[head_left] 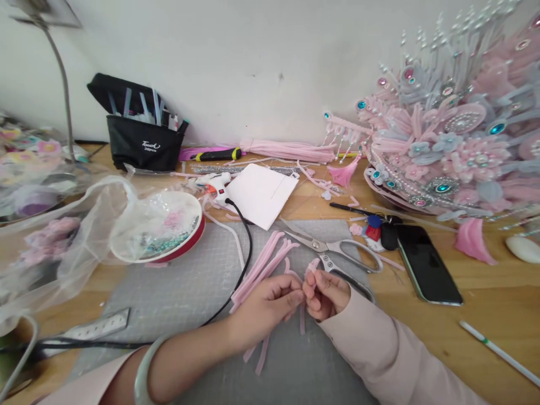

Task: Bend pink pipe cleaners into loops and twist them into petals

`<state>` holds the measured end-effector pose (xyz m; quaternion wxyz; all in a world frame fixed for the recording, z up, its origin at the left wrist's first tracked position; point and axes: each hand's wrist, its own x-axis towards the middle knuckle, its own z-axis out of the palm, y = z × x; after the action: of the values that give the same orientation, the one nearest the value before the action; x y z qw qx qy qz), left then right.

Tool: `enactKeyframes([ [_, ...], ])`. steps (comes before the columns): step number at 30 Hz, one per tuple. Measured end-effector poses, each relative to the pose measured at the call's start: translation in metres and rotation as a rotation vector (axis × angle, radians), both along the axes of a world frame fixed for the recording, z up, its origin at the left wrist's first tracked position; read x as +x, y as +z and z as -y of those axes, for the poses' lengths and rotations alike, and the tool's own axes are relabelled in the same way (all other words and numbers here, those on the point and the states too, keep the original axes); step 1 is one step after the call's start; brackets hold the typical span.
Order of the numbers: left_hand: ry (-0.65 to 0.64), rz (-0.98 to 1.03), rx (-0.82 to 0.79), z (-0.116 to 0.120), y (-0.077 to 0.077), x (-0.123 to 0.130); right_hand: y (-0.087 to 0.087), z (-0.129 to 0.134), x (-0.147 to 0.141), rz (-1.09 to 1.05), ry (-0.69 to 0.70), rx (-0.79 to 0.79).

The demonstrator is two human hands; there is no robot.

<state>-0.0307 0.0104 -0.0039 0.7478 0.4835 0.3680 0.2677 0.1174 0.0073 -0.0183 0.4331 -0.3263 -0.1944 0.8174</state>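
Observation:
Close together over the grey cutting mat [169,320], both my hands are closed in a pinch. My right hand [329,295] grips a small bent pink pipe cleaner [313,264], whose looped end sticks up above the fingers. With thumb and forefinger touching it, my left hand [272,304] meets the right at the fingertips; what it pinches looks like the same pipe cleaner, mostly hidden. A loose bundle of pink pipe cleaner pieces [261,264] lies beneath and beside my left hand. Just beyond my right hand, metal scissors [323,247] rest with blades apart.
A white glue gun [219,185] with a black cord lies by a white card [261,194]. A bowl of beads [198,230] stands left, a phone [428,264] right. Behind are a black marker case [145,143] and a large pink beaded headdress [455,129].

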Motion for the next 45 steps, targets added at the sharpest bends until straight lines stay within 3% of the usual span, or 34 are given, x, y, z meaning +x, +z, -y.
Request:
enactKeyframes([
  [5, -0.013, -0.09, 0.149, 0.003, 0.002, -0.002, 0.004, -0.001, 0.009, 0.114, 0.052, -0.01],
  [11, -0.138, -0.354, 0.654, 0.001, 0.005, -0.009, 0.01, -0.007, 0.018, 0.206, 0.106, -0.044],
  [18, -0.043, -0.406, 1.037, -0.008, 0.0, -0.015, 0.018, -0.01, 0.016, 0.298, 0.208, -0.151],
  [23, 0.027, -0.427, 1.115, -0.007, -0.001, -0.015, 0.021, -0.01, 0.018, 0.355, 0.311, -0.197],
  [33, 0.016, -0.344, 1.246, -0.006, -0.003, -0.016, 0.031, -0.013, 0.026, 0.269, 0.605, -0.24],
  [40, -0.148, -0.419, 1.264, -0.003, 0.001, -0.018, 0.027, -0.011, 0.026, 0.291, 0.642, -0.242],
  [45, -0.148, -0.414, 1.359, -0.001, 0.0, -0.02, 0.027, -0.013, 0.027, 0.2, 0.689, -0.256],
])
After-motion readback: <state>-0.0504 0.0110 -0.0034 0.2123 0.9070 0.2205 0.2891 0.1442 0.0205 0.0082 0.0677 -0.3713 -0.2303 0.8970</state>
